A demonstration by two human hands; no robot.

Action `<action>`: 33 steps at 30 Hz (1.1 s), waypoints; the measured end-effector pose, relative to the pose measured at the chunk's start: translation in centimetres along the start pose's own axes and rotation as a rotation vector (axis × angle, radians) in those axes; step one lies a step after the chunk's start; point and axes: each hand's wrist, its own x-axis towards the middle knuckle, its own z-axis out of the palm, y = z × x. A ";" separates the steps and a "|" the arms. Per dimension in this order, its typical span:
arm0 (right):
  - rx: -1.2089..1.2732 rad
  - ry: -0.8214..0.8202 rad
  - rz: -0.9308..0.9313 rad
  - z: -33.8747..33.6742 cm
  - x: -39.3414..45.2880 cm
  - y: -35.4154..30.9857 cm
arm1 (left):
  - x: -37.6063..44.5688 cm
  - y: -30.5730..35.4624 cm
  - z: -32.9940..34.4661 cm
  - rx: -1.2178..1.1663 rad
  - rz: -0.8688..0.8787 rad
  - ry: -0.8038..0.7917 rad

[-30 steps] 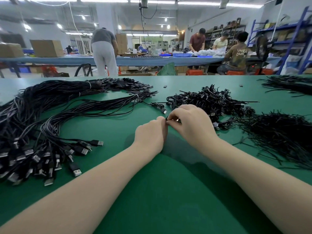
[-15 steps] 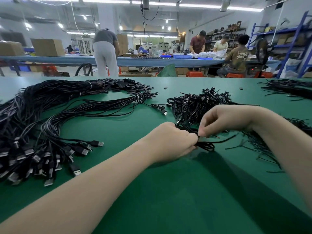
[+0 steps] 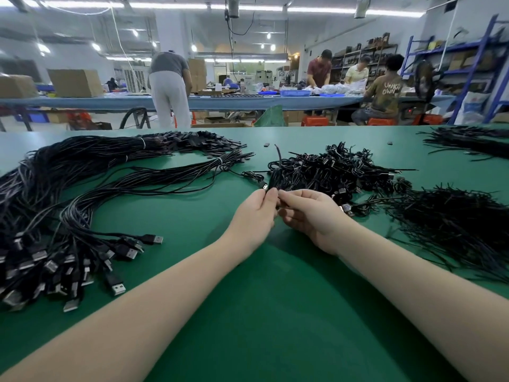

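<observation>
Risk notes. Coiled cable (image 3: pixel 275 176) held just above surface (image 3: pixel 248 312), in front of pile of bundled cables (image 3: pixel 330 169). Left hand (image 3: pixel 254 213) pinches coil with fingertips beside USB plug (image 3: pixel 264 186). Right hand (image 3: pixel 311 216) has fingers curled, pinching same coil from other side. Thin strand stands up from coil: tie or cable tail, cannot tell.

Likely failures:
- fingertip grip slackens, loops spring open
- strand snags pile just behind, drags neighbours out
- wrap too loose, coil unravels when set down

Heap of loose ties (image 3: pixel 451 221) lies near right forearm, easily swept aside.
</observation>
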 end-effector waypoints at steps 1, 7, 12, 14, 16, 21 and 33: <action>0.008 0.014 -0.007 0.0 0.0 0.0 | 0.0 0.0 0.0 0.019 0.002 0.002; 0.015 0.059 -0.014 0.1 -0.3 0.1 | 0.1 -0.1 -0.2 -0.008 -0.001 0.004; 0.008 0.016 -0.003 -0.4 -0.4 -0.1 | 0.3 0.0 -0.5 -0.123 -0.031 -0.033; -0.025 -0.004 0.004 -0.5 -0.6 -0.2 | 0.3 0.0 -0.5 -0.156 -0.038 -0.042; -0.067 -0.028 0.012 -0.5 -0.8 -0.5 | 0.2 0.2 -0.5 -0.176 -0.044 -0.042; -0.089 -0.049 0.036 -0.6 -0.7 -0.6 | 0.1 0.3 -0.6 -0.190 -0.046 -0.069; -0.239 0.017 -0.071 -0.9 -0.7 -1.1 | -0.1 0.8 -0.6 -0.044 -0.113 -0.061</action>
